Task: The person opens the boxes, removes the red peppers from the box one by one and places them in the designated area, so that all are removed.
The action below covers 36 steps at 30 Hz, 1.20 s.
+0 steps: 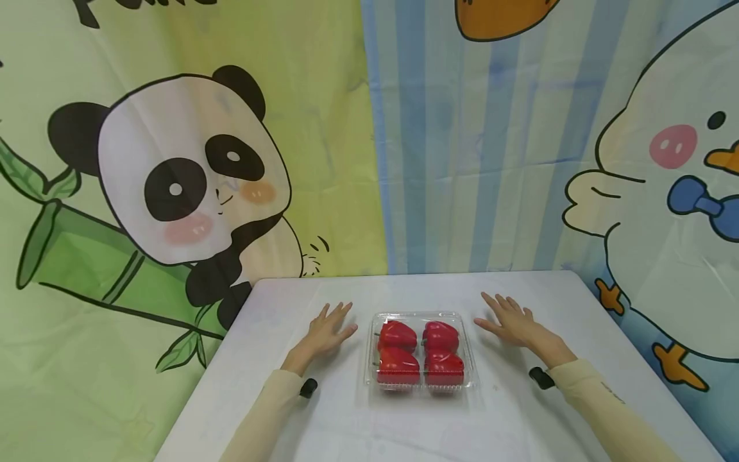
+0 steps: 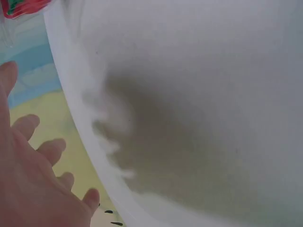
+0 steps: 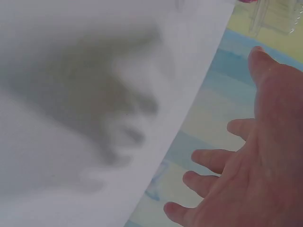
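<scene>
A clear plastic box (image 1: 418, 383) lies in the middle of the white table in the head view. Inside it sit several red bell peppers (image 1: 398, 366) in two columns. To its left my left hand (image 1: 326, 332) hovers with fingers spread, its shadow on the tabletop. On the other side is my right hand (image 1: 512, 321), also with spread fingers and holding nothing. Both hands are apart from the box. The left wrist view has the left palm (image 2: 38, 175) at its edge, with a bit of red pepper (image 2: 28, 5) in the corner. The right palm (image 3: 255, 156) fills the right wrist view's side.
The white table (image 1: 416, 430) reaches back to a printed cloth backdrop (image 1: 323, 160) with a panda and a white bird. A black strap piece (image 1: 308, 387) shows at the left wrist and another black piece (image 1: 541, 378) at the right.
</scene>
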{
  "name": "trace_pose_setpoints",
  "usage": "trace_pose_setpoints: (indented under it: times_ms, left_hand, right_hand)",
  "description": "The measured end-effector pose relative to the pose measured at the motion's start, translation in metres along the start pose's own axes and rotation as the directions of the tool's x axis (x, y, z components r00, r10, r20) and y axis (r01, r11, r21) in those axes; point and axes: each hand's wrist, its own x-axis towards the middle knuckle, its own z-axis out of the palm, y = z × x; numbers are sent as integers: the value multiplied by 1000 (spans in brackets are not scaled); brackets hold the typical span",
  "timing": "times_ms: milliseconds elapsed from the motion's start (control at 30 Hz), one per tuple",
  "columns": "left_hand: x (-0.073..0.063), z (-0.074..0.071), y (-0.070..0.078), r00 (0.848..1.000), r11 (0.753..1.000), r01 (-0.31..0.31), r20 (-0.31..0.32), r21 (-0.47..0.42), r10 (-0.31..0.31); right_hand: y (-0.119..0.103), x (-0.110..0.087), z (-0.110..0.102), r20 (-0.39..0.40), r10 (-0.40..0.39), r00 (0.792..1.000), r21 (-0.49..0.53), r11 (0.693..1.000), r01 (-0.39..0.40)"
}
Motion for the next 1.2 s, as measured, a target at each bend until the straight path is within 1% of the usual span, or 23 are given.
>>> trace_pose_setpoints:
  times_ms: [100, 200, 300, 367, 467, 600, 767, 900, 1033, 1100, 1200]
  left_hand:
    - [-4, -2, 4, 999, 996, -27, 35, -85, 30]
    - [-9, -4, 7, 996, 982, -28, 77, -187, 43]
    - [-14, -3, 8, 992, 966, -20, 112, -257, 51]
    - [-16, -3, 8, 990, 959, -27, 124, -282, 64]
    - [-20, -2, 9, 986, 942, -52, 131, -332, 100]
    - [-26, -2, 11, 980, 926, -62, 154, -373, 127]
    - [-31, 0, 9, 975, 917, -66, 170, -393, 143]
    - [-35, 0, 6, 973, 903, -65, 172, -426, 151]
    - [-39, -2, 5, 969, 882, -88, 166, -463, 184]
    - [-40, -2, 5, 965, 869, -79, 182, -488, 190]
    - [-42, -2, 6, 955, 837, -39, 225, -546, 191]
  right_hand:
    - [-8, -2, -1, -19, -38, 999, -9, 999, 38]
    - [-17, -4, -4, -37, -76, 996, -4, 997, 76]
    - [-27, -7, -7, -50, -114, 992, -4, 993, 114]
    - [-34, -9, -9, -61, -133, 989, -7, 991, 133]
    - [-42, -11, -10, -80, -150, 985, -18, 989, 149]
    - [-51, -10, -11, -104, -172, 980, -20, 985, 171]
    - [-64, -13, -11, -121, -228, 966, -60, 973, 222]
    - [-75, -17, -11, -129, -264, 956, -93, 963, 254]
    - [-88, -22, -11, -134, -309, 942, -96, 950, 298]
    - [-95, -24, -11, -129, -322, 938, -102, 945, 311]
    - [-107, -27, -10, -114, -346, 931, -118, 935, 333]
